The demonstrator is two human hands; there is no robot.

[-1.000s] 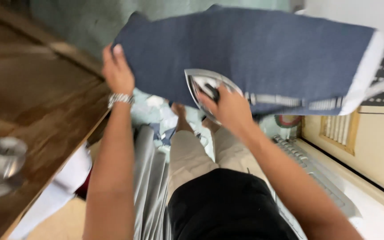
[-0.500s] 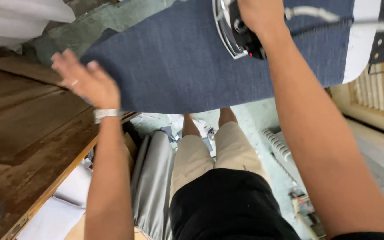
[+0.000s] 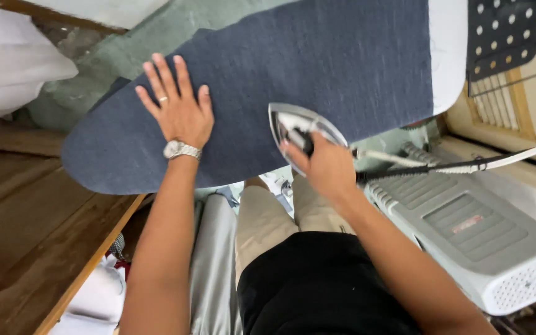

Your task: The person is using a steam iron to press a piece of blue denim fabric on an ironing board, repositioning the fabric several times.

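While hands work, grey appliance (image 3: 466, 229) right, wooden table (image 3: 26, 229) left

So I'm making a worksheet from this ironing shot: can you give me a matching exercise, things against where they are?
Things:
1. left hand
2. right hand
3. wristwatch
4. grey steam unit

Places:
a. gripping the iron
b. on the left wrist
c. low down, right of the person
d. flat on the blue fabric

Pairs: 1-d, 2-a, 3-b, 4-c
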